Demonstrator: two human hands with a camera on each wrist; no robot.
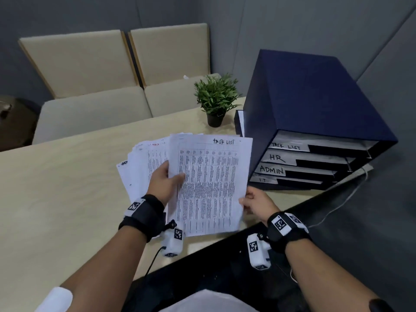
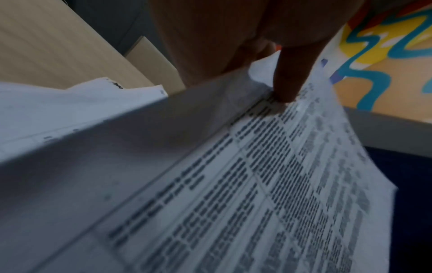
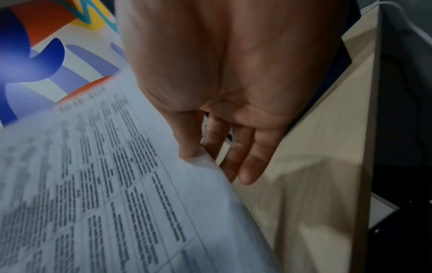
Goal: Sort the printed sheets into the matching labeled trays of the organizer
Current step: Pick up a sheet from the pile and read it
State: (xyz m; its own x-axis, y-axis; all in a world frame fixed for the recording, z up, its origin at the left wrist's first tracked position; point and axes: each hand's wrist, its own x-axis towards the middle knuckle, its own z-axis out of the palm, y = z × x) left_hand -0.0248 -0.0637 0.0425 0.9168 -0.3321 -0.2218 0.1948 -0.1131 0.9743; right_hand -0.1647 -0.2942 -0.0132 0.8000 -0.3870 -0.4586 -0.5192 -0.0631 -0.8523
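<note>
A fanned stack of printed sheets (image 1: 144, 163) is held above the beige table (image 1: 56, 188). My left hand (image 1: 165, 180) grips the stack, its thumb pressing the top sheet (image 1: 209, 183), which is headed "TASK LIST". My right hand (image 1: 254, 204) pinches that sheet's right edge between thumb and fingers (image 3: 194, 147). In the left wrist view the thumb (image 2: 290, 79) lies on the printed table (image 2: 257, 184). The dark blue organizer (image 1: 315, 113) stands at the right, with trays labeled TASK LIST (image 1: 286, 146), HR (image 1: 276, 157), ADMIN (image 1: 271, 170) and IT (image 1: 262, 180).
A small potted plant (image 1: 216, 97) stands left of the organizer near the table's far edge. Two beige cushioned seats (image 1: 94, 109) sit behind the table. A grey cable (image 1: 351, 194) hangs off the table's right side. The table's near edge runs diagonally under my wrists.
</note>
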